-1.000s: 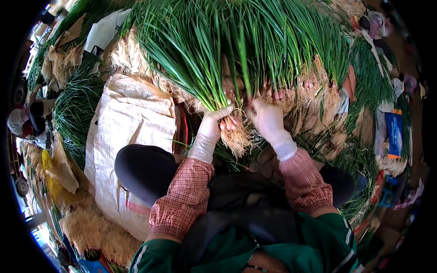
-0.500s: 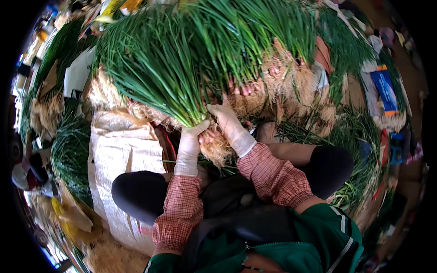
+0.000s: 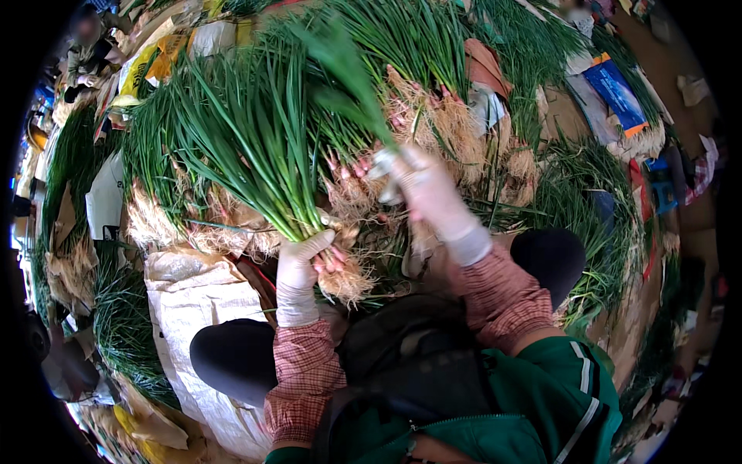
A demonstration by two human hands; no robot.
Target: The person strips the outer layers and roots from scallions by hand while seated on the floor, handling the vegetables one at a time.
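My left hand [image 3: 300, 261], in a pale glove, is closed round the base of a bunch of green onions [image 3: 270, 147]. Its long leaves fan up and away, while the pinkish bulbs and tan roots stick out below the fist. To the right, my right hand [image 3: 421, 189], gloved too and smeared by motion, grips the lower stems of a smaller bunch of green onions [image 3: 352, 81] with blurred leaves. Behind both hands lies a row of more green onions [image 3: 410, 39], their roots toward me.
A whitish woven sack [image 3: 205, 317] lies by my left knee [image 3: 234, 359]. Loose green leaves [image 3: 587, 255] are heaped beyond my right knee [image 3: 550, 263]. A blue and orange packet [image 3: 616, 93] rests at the far right. Another person [image 3: 86, 50] sits at the far left.
My right hand has moved away from the left hand's bunch, up and right, and now has a smaller bunch in it. My left hand keeps its hold, slightly lower and further left. The view has shifted.
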